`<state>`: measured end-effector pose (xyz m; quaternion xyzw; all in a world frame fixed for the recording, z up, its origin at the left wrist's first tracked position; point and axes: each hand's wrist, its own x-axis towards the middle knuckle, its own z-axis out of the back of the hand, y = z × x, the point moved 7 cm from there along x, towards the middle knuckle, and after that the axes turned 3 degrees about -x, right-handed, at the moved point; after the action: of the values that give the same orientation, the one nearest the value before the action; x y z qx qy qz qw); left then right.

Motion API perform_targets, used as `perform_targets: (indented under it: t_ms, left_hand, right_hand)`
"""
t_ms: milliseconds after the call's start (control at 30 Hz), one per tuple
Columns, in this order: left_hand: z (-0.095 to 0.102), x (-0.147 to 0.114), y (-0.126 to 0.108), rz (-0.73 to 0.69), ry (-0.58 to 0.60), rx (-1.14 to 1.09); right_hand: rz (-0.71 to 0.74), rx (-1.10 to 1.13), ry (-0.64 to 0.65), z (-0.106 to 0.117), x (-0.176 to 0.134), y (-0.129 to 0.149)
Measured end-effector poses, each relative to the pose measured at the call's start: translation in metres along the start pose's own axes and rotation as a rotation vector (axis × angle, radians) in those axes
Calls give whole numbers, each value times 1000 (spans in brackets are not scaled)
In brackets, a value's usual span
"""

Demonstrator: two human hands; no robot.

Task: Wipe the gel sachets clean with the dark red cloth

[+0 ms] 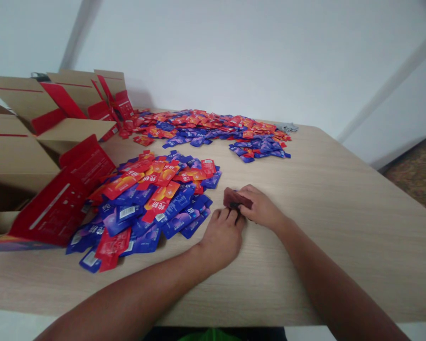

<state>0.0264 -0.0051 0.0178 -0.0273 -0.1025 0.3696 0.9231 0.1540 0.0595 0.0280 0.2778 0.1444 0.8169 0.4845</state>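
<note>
My right hand is closed on a dark red sachet, tilted up off the table just right of the near pile. It may be more than one sachet held together. Against its lower edge, my left hand rests with fingers curled and close together. Its fingertips are partly hidden, so what they grip cannot be made out. Left of my hands spreads a heap of red-orange and blue-purple sachets, overlapping at all angles, some with barcodes showing.
Open cardboard boxes with red printed flaps stand at the left. A long bank of similar sachets lies along the wall, with a smaller blue cluster before it. Grey cloth-like material lies at the back of the wooden table.
</note>
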Motion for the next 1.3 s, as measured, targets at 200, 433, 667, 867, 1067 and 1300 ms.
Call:
perform_targets:
  t_ms: [200, 433, 667, 867, 1067, 1300]
  left_hand:
    - [1, 1, 0, 20, 11, 5]
    - [10, 1, 2, 8, 8, -44]
    - [13, 9, 25, 173, -114, -155]
    - [1, 22, 43, 385, -55, -200]
    - [-2, 22, 60, 501, -42, -397]
    - [12, 13, 66, 463, -114, -563]
  right_hand:
    - [-160, -105, -85, 1, 17, -45]
    - [-346, -254, -217, 9, 17, -77]
    - [-347, -239, -312, 12, 9, -77]
    - [-285, -152, -262, 11, 10, -71]
    - [-322, -102, -289, 13, 9, -72]
    - [-361, -60, -377, 17, 2, -75]
